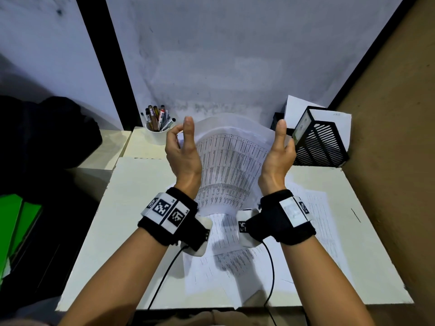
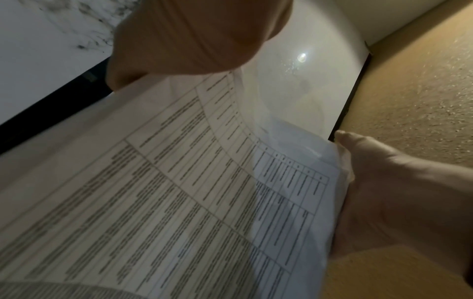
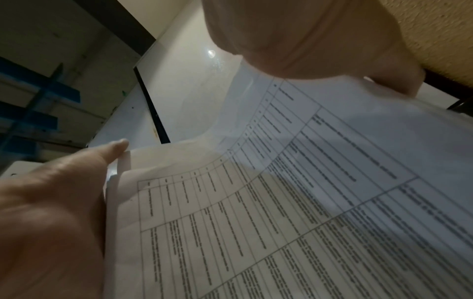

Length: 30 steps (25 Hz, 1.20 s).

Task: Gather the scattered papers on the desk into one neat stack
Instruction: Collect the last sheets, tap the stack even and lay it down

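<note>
Holding a sheaf of printed papers point(image 1: 229, 161) upright above the desk point(image 1: 131, 208).
I grasp its side edges with left hand point(image 1: 182, 151) and right hand point(image 1: 279, 154); more sheets point(image 1: 313, 222) lie flat beneath.

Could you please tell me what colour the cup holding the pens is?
The cup is plain white, best seen in the head view.

Head view downward over desk point(image 1: 131, 208); wrist views close, sharing papers point(image 1: 230, 161).
</note>
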Available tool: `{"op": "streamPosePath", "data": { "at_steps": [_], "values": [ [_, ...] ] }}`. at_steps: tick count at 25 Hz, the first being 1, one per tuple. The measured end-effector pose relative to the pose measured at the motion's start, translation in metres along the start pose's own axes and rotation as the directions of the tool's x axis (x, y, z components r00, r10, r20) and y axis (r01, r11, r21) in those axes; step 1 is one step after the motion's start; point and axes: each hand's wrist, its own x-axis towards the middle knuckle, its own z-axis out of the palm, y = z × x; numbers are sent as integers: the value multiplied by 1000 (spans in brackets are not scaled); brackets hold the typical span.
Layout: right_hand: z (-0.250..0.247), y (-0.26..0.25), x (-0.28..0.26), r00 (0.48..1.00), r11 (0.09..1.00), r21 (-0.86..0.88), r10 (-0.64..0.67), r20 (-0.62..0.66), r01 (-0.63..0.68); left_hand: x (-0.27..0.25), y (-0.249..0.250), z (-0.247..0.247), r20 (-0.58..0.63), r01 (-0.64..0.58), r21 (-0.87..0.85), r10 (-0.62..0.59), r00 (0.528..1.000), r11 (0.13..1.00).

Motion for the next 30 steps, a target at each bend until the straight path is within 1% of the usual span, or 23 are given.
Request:
{"op": "streamPosePath", "data": {
  "at_steps": [2,4,6,10,12,14,16,17,18,20,21,22,23,26,28,30],
  "values": [
    [0,-1,1,1000,1000,18,-10,-15,10,1,1,1,-31,11,-6,-11,999,1000],
    [-1,1,5,999,999,-23,-25,-31,24,2,2,0,-49,18,-28,-19,999,999],
    [-3,4,9,999,999,-44,-32,-29,30,4,1,-2,-53,5,-14,-5,999,1000],
    [-8,9,9,997,994,-74,-79,25,81,3,-6,-9,-41,-16,37,17,999,999],
    [-12,11,11,994,994,-74,-78,82,84,0,-6,-11,5,-31,39,31,1000,999],
    [-22,18,17,981,995,-55,-76,178,88,-3,-9,-16,85,-82,24,79,993,996],
    [-37,26,21,945,998,-37,-42,324,57,-2,-18,-29,222,-151,46,138,965,987],
    [-44,30,22,918,998,-58,-4,396,30,0,-25,-37,295,-158,80,128,947,984],
    [-51,36,22,891,993,-116,54,451,-1,4,-32,-45,357,-130,140,73,931,982],
    [-60,50,19,850,962,-271,173,498,-37,12,-45,-60,429,2,293,-133,894,956],
    [-61,57,18,851,946,-320,206,482,-48,13,-51,-64,442,60,346,-220,870,936],
    [-61,63,16,864,934,-352,222,451,-56,14,-58,-67,442,90,377,-265,857,922],
    [-60,66,12,881,926,-371,230,414,-68,12,-62,-68,432,97,380,-269,861,920],
    [-57,67,6,916,949,-309,180,358,-65,6,-62,-67,352,94,271,-189,917,958],
    [-63,66,5,909,964,-261,159,386,-58,5,-60,-67,324,100,201,-162,932,974],
    [-70,65,6,893,965,-250,176,414,-74,5,-60,-69,334,87,173,-142,932,981]
  ]
}}
